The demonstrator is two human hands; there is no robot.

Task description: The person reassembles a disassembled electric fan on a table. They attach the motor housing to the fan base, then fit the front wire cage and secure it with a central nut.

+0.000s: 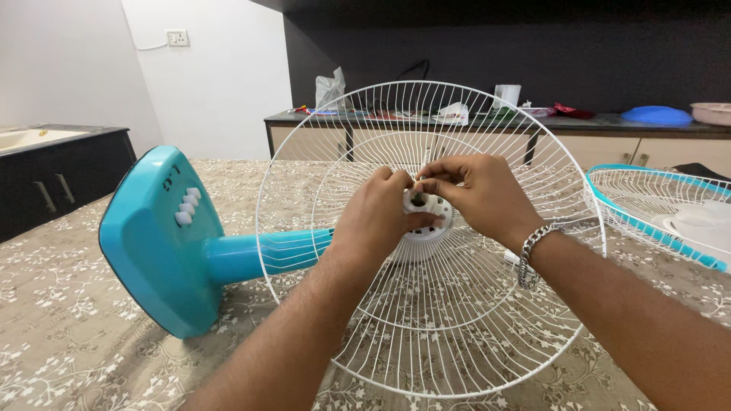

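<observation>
While one turquoise fan base (156, 243) lies on its side at the left of the patterned table (61, 335), its four white buttons (186, 207) face the camera and its single turquoise stem (263, 255) runs rightward toward the middle. One round white wire guard (430, 236) stands there on edge, tilted a little, its bottom rim touching the table. At the guard's centre sits one white motor hub (422, 228) with a ring of small holes around its face.

Both hands meet at that hub. The left hand (377, 217) comes up from the lower edge with the forearm angled right; its fingers curl over the top of the hub while the thumb lies across the hub's front. The right hand (476, 190) reaches in from the lower right, wrist bent, a single silver chain bracelet (533, 255) on it; its thumb and forefinger pinch together at the hub's upper edge, touching the left fingertips. Whether anything small sits in that pinch cannot be told.

Further right, one second guard (659, 209), white wire with a turquoise rim, lies flat on the table, well apart from the hands. Behind, a long dark counter (594, 125) carries bags and one blue lid.
</observation>
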